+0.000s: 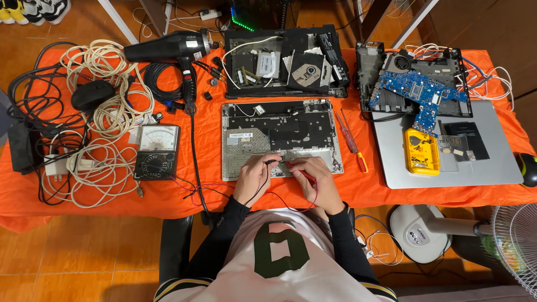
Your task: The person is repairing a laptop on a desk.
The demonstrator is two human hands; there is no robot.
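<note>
orange cloth (168, 204) covers the whole table, and below it the floor is of orange-brown tiles. seen from the head camera, an opened silver laptop base (279, 137) lies at the middle of the cloth near the front edge, with its dark inner board showing. the left hand (253, 178) is closed around a black probe (272, 162), with the tip touching the lower edge of the base; the right hand (314, 178) is closed around a red probe (305, 176), also at this lower edge, just beside the other hand. thin red and black leads run from the hands to the left, to an analog multimeter (158, 152) that lies flat on the cloth. behind the base stands a black laptop shell (285, 61), like a shallow tray; inside it are a disc drive, small boards and a white cable. on the right, another black shell (414, 78) holds a blue circuit board (422, 92) and a fan. near it a closed silver laptop (447, 148) carries a yellow part (421, 151). a red screwdriver (352, 142) lies between the base and this laptop. on the left are a black hair dryer (173, 47), a black mouse (92, 94) and many coiled white cables (106, 112).
</note>
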